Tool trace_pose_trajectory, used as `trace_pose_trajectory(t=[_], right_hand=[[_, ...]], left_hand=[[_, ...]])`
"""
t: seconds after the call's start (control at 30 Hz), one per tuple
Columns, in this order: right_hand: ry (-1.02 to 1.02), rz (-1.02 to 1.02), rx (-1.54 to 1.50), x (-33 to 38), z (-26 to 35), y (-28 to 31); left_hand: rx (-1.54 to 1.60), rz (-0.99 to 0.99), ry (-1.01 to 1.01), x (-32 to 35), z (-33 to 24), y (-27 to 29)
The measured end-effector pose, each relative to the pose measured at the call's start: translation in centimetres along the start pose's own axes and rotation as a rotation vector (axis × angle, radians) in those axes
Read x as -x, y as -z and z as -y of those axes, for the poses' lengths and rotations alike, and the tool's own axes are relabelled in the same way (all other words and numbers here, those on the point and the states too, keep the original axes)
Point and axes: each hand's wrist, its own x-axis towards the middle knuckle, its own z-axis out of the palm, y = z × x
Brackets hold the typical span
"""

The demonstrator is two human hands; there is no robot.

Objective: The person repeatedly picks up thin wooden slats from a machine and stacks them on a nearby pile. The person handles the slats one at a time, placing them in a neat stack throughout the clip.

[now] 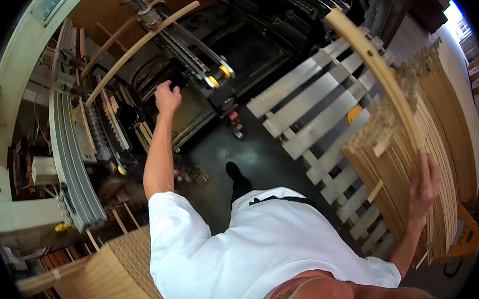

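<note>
My right hand is closed around the lower end of a long curved wooden slat, light in colour, with a small dark slot near its upper part. The slat rises at a tilt over a stack of wooden pieces. My left hand is stretched out ahead at the left, its fingers loosely bent and apart, with nothing seen in it. Nearest to that hand are a machine's rail with yellow rollers and another curved wooden slat lying across the machine.
A slatted pallet stands right of centre, beside the wood stack. On the left are curved metal rails and a pale post. A patterned wooden stack sits at lower left. An orange bin is at far right.
</note>
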Motion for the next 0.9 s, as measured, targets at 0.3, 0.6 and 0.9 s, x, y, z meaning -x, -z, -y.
trace_pose_trajectory(t=[0.3,0.6,0.9], right_hand=[[0.084,0.222,-0.275,-13.3,15.4,-8.8],[0.152,0.333,-0.414,-21.3,22.7,-17.5],[0.466,0.396,-0.687,-33.7,32.3,-33.1]], left_hand=[[-0.794,0.163,-0.007,-25.2,16.6,-0.2],[-0.392,0.285,-0.038,-26.3,15.5,-1.7],[0.081,0.358,-0.017,-2.6,-0.2,6.2]])
